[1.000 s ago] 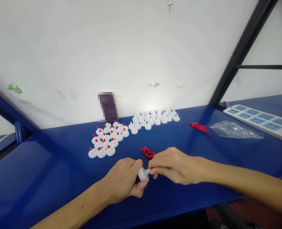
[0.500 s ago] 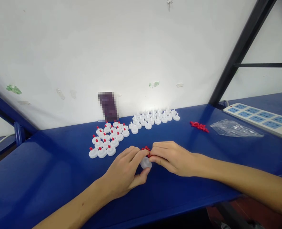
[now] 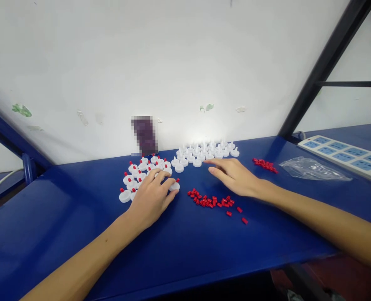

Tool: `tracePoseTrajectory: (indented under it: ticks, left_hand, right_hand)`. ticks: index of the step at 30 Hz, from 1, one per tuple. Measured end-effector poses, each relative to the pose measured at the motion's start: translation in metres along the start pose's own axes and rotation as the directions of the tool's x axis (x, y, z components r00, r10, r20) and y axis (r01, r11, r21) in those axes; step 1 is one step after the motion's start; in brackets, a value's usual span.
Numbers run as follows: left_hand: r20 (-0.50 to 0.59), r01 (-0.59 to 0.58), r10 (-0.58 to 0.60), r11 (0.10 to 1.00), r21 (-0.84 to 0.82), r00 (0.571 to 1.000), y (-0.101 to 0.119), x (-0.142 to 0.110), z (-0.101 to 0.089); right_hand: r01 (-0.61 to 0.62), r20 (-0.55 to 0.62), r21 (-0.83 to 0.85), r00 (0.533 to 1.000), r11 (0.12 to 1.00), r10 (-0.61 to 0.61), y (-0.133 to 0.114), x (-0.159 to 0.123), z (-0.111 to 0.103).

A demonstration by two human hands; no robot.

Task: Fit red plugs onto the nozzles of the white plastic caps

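Note:
My left hand point(image 3: 150, 198) is closed on a white nozzle cap point(image 3: 174, 187) with a red tip, its thumb and fingers at the cap's side. It is beside a cluster of white caps with red tips point(image 3: 132, 168) on the blue table point(image 3: 173, 246), and it hides part of them. My right hand point(image 3: 235, 175) is open and holds nothing, thumb and index finger apart. Its index fingertip is close to the front of a group of white caps without red tips point(image 3: 197, 162); whether it touches one I cannot tell. Small red tips point(image 3: 209, 202) lie scattered between my hands.
Another pile of red tips point(image 3: 265, 165) lies to the right, beside a clear plastic bag point(image 3: 313, 168). Farther right is a long power strip point(image 3: 342, 156). A blurred dark purple object point(image 3: 146, 136) leans on the white wall point(image 3: 185, 62) at the back.
My hands have moved apart. The left has gone left and away from me with the cap; the right has let go and reached toward the untipped caps. The scattered red tips are uncovered.

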State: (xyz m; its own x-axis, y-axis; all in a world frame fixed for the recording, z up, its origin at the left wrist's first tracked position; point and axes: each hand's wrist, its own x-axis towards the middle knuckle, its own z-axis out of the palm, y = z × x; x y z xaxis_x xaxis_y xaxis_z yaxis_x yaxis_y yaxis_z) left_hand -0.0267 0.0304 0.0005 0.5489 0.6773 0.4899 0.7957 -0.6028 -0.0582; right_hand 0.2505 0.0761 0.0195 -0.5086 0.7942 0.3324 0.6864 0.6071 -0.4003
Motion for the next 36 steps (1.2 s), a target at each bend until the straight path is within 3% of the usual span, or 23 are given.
tracePoseTrajectory:
  ticks: [4,9,12,14,16,21,24,27,36]
  left_hand:
    - [0.034,0.043,-0.044,0.999,0.032,0.998,0.0,-0.001,0.002]
    - [-0.078,0.104,-0.099,0.993,0.062,0.992,0.007,0.0,-0.002]
    - [-0.093,-0.034,0.024,0.994,-0.105,0.995,0.015,0.0,-0.008]
    - [-0.05,-0.151,0.143,0.958,-0.244,0.988,0.022,-0.002,-0.01]
    - [0.007,-0.191,0.207,0.913,-0.36,0.978,0.028,-0.004,-0.009]
    - [0.154,-0.063,0.144,0.897,-0.437,0.978,0.029,-0.006,-0.001]
    - [0.17,0.053,0.012,0.926,-0.373,0.985,0.026,-0.004,0.002]
    - [0.151,0.111,-0.062,0.934,-0.34,0.987,0.028,-0.003,0.002]
    - [0.145,0.002,0.08,0.871,-0.491,0.986,0.033,-0.002,-0.001]
  right_hand:
    - [-0.097,0.123,-0.067,0.987,0.993,0.104,0.015,0.007,0.004]
    - [-0.029,0.161,-0.114,0.986,0.993,0.047,0.029,0.014,0.017]
    - [0.01,0.148,-0.1,0.989,0.995,0.005,0.034,0.016,0.022]
    - [0.03,0.125,-0.066,0.992,0.997,-0.022,0.035,0.017,0.023]
    - [0.037,0.097,-0.021,0.995,0.999,-0.035,0.034,0.017,0.023]
    - [0.011,0.015,0.014,1.0,1.0,-0.011,0.033,0.014,0.022]
    - [0.044,-0.02,0.02,0.999,0.999,-0.044,0.033,0.014,0.023]
    - [0.087,0.014,-0.014,0.996,0.996,-0.087,0.032,0.015,0.024]
    - [0.043,0.038,-0.057,0.998,0.997,-0.041,0.033,0.016,0.022]
